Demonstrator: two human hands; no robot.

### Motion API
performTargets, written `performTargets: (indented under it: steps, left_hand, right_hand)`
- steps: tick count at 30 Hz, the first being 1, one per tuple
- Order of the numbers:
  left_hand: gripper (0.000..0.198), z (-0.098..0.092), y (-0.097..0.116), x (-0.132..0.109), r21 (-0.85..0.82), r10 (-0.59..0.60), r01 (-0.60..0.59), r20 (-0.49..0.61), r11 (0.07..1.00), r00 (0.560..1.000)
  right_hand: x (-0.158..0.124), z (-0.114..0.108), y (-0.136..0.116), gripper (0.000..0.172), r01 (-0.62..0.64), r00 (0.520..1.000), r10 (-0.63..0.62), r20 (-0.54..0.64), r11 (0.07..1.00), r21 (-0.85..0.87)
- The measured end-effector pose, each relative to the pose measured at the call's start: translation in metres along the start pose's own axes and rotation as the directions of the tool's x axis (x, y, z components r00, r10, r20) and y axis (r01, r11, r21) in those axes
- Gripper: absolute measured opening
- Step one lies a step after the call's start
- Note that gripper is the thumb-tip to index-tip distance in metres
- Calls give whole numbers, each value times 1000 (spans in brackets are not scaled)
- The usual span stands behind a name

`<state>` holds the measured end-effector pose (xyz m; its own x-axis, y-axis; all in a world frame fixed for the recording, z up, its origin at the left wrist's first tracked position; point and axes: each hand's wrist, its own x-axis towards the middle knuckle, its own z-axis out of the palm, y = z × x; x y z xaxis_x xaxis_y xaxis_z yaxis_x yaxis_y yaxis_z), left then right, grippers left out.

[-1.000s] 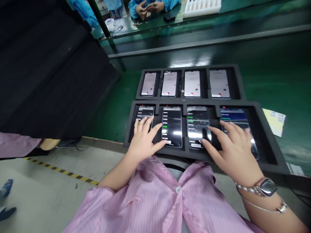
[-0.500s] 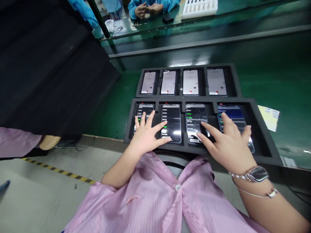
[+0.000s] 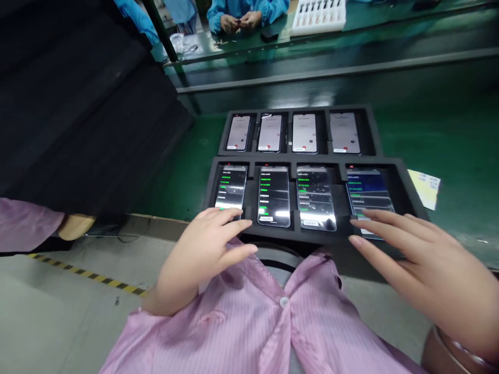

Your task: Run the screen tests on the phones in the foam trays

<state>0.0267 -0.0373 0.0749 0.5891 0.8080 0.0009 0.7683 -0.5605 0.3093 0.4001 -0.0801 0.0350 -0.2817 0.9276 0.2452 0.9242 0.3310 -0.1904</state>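
Note:
In the head view several smartphones lie face up in two black foam trays. The near tray (image 3: pixel 249 195) bears phones with dark screens and lists in white and green text. My left hand (image 3: pixel 205 244) is at the near left corner, fingers apart, over the lower end of the leftmost phone (image 3: pixel 231 187). The second phone (image 3: pixel 273 195) and the third phone (image 3: pixel 315 195) are uncovered. My right hand (image 3: pixel 421 265) is at the near right, fingers stretched out over the lower part of the rightmost phone (image 3: pixel 368 189). Whether any fingertip touches glass I cannot tell.
Behind stands the far tray (image 3: pixel 288 130), its phones showing pale screens. A yellow and white paper slip (image 3: pixel 424 188) lies to the right on the green table (image 3: pixel 175 176). A black curtain (image 3: pixel 86 104) hangs at left. Across the bench a co-worker's hands (image 3: pixel 240 22) work near a white tray (image 3: pixel 318 26).
Both hands have drawn back toward me, the left also leftward, the right rightward, uncovering the middle phones. The lists on the near phones' screens have changed, with more green lines showing.

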Motion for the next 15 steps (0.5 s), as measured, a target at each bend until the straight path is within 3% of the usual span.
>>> performTargets:
  steps: [2,6,15]
  left_hand:
    - [49,16,-4,7,1,-24,24,15,1000,1000]
    - [55,38,-7,13,39,-56,55,19,998,998]
    - [54,49,-2,18,61,-75,73,20,995,997]
  right_hand:
    - [5,8,-3,56,52,999,-53,8,998,28]
    - [4,22,-4,63,0,1000,-1,25,999,39]
    - [-4,38,-7,65,-31,996,31,86,1000,-3]
